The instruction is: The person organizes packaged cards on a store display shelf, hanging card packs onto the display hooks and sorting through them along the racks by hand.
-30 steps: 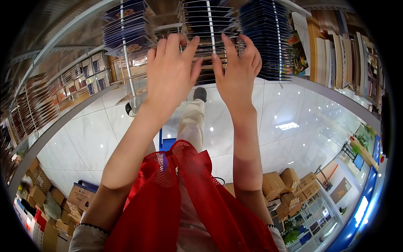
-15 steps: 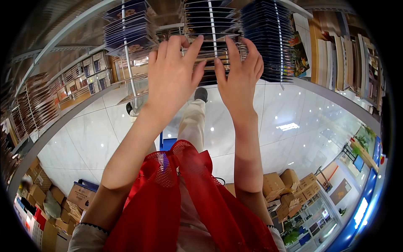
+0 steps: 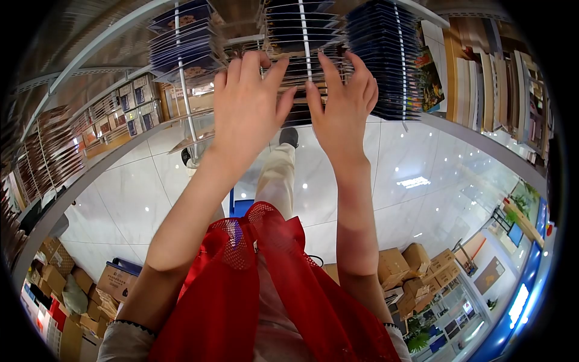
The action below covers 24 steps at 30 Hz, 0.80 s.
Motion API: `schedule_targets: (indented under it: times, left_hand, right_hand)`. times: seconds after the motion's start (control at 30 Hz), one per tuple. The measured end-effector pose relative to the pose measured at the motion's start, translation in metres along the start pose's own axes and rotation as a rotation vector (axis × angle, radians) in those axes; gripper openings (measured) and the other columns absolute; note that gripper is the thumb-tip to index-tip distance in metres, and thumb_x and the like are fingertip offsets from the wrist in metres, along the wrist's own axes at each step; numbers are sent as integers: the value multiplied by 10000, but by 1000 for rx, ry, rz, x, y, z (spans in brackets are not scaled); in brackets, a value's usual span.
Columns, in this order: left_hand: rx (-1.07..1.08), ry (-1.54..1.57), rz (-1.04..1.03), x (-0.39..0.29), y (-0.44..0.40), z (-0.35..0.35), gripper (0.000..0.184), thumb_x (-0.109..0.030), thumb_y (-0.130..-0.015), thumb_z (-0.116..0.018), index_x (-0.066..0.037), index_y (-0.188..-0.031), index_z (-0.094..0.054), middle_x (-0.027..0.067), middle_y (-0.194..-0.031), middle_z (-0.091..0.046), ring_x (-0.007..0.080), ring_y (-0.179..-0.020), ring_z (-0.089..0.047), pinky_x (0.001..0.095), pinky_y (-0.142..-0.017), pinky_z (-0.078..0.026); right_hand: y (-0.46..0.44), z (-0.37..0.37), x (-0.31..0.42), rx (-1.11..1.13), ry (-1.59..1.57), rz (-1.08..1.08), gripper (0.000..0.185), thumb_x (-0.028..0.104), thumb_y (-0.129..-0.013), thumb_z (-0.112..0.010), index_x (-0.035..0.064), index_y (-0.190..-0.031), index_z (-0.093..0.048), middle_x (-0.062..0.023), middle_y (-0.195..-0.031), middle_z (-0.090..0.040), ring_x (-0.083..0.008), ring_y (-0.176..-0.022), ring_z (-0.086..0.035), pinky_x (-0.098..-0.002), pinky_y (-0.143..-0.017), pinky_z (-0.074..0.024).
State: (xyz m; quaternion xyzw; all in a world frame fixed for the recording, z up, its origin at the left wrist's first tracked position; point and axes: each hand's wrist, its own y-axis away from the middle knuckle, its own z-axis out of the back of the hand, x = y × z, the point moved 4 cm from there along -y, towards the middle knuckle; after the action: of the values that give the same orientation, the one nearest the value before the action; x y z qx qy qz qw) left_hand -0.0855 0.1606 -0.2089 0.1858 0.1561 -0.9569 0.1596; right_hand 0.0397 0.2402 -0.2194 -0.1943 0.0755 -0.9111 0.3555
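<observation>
Thin flat packets (image 3: 283,27) hang in a row on a white rod (image 3: 304,30) at the top middle of the head view. My left hand (image 3: 244,111) is at the left side of this row, back up, with its thumb and fingers apart. At the row's right side is my right hand (image 3: 344,105), its fingers spread and slightly bent. The fingertips are at the edges of the lower packets. I cannot tell whether they touch them. Dark blue packets (image 3: 374,45) hang beside my right hand, and another bluish stack (image 3: 190,51) hangs to the left.
Books (image 3: 488,90) stand on the shelf at the right. Boxed items (image 3: 142,102) and more hanging packets (image 3: 45,148) are at the left. A grey shelf edge (image 3: 99,169) curves around me. Cardboard boxes (image 3: 416,268) lie on the tiled floor (image 3: 416,157) behind me.
My right hand has shifted slightly left, towards the rod. My left hand has hardly moved. At the far left, a dark and grey shape beyond the shelf edge shows more than before.
</observation>
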Motion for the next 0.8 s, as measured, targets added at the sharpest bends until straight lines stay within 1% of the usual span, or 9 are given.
schedule_targets:
  times: [0.17, 0.27, 0.43, 0.8]
  left_hand:
    - [-45, 23, 6, -1, -5, 5, 463, -252, -834, -733, -125, -1266, -627, 57, -1079, -537, 253, -985, -538, 384, -789, -400]
    - [-50, -16, 20, 3, -13, 1, 468, -259, -843, -728, -125, -1279, -622, 60, -1090, -534, 257, -988, -537, 384, -789, -400]
    - [-30, -40, 15, 8, -16, -3, 453, -276, -850, -722, -127, -1268, -633, 57, -1101, -536, 258, -992, -534, 390, -782, -402]
    - [-8, -7, 14, 4, -10, 2, 454, -271, -839, -729, -125, -1260, -638, 61, -1101, -534, 262, -980, -534, 399, -783, -409]
  right_hand:
    - [-4, -1, 1, -25, -33, 2, 444, 298, -886, -678, 126, -1290, -615, -178, -1379, -412, -375, -1301, -367, -599, -1103, -222]
    - [-15, -6, 1, -23, -19, 2, 443, 308, -893, -671, 124, -1292, -614, -180, -1387, -404, -378, -1306, -361, -599, -1105, -219]
    - [-23, -8, 2, 33, 13, -30, 440, 328, -898, -664, 122, -1285, -618, -186, -1384, -408, -384, -1315, -350, -603, -1109, -213]
    - [-11, -3, 3, 4, 5, -12, 431, 319, -890, -671, 123, -1270, -622, -183, -1378, -403, -390, -1309, -356, -626, -1090, -229]
